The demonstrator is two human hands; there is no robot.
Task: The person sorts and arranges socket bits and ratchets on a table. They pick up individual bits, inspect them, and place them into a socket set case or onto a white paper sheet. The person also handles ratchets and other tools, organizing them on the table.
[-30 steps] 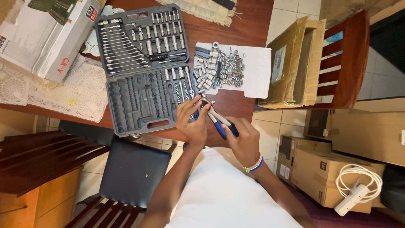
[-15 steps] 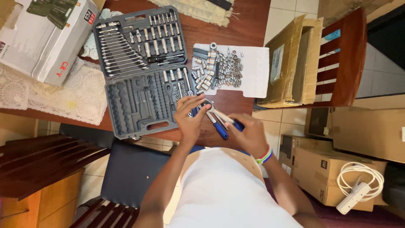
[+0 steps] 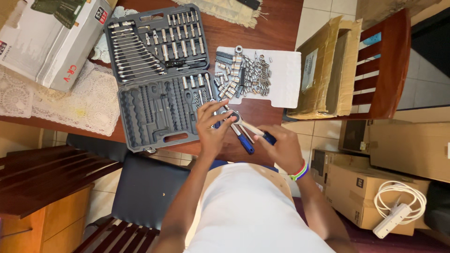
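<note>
Glossy metal ratchet (image 3: 243, 124) (blue grip, probably plastic) — matt grey plastic case (image 3: 159, 79), polished wooden table (image 3: 262, 28).

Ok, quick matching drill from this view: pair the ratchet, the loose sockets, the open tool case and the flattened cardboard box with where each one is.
Things:
1. ratchet
2. loose sockets
3. open tool case
4. flattened cardboard box

Places:
A. leaning on the wooden chair
B. heaped on a white sheet
C. held between the left hand and right hand
D. lying on the table beside a lace mat

Pairs: 1-C, 2-B, 3-D, 4-A
</note>
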